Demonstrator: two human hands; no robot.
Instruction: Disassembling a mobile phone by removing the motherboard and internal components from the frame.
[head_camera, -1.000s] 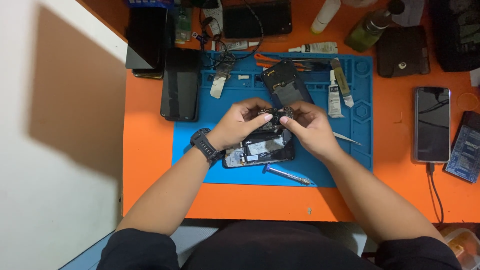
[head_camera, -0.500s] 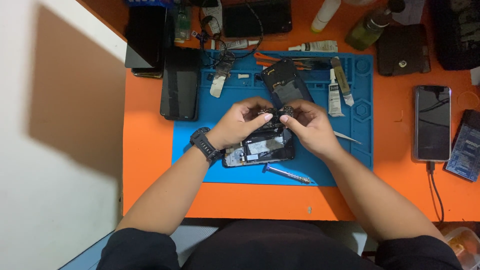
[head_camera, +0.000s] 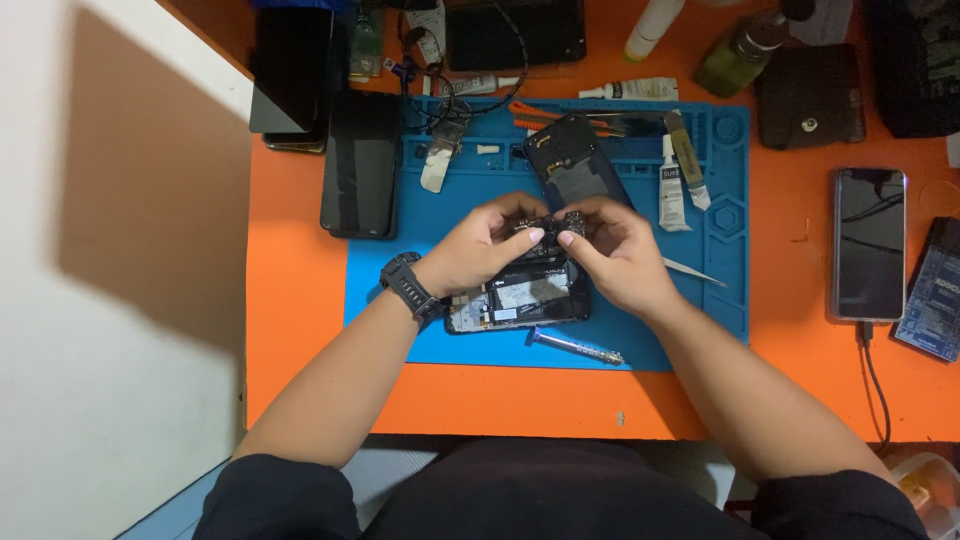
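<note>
My left hand (head_camera: 482, 248) and my right hand (head_camera: 615, 255) meet over the blue work mat (head_camera: 400, 300), pinching between them a small dark circuit part (head_camera: 552, 224). A black watch sits on my left wrist. Just below the hands lies an opened phone body (head_camera: 520, 300) with its insides showing. A dark phone back cover (head_camera: 572, 165) lies beyond the hands on the mat. A slim screwdriver (head_camera: 575, 346) lies near the mat's front edge, and tweezers (head_camera: 690, 270) rest right of my right hand.
The orange table (head_camera: 300, 340) carries black phone screens (head_camera: 360, 165) at left, glue tubes (head_camera: 670, 185), a green bottle (head_camera: 738, 52), a dark pouch (head_camera: 808, 95), a cabled phone (head_camera: 868, 245) and a blue board (head_camera: 930, 290) at right. White floor lies to the left.
</note>
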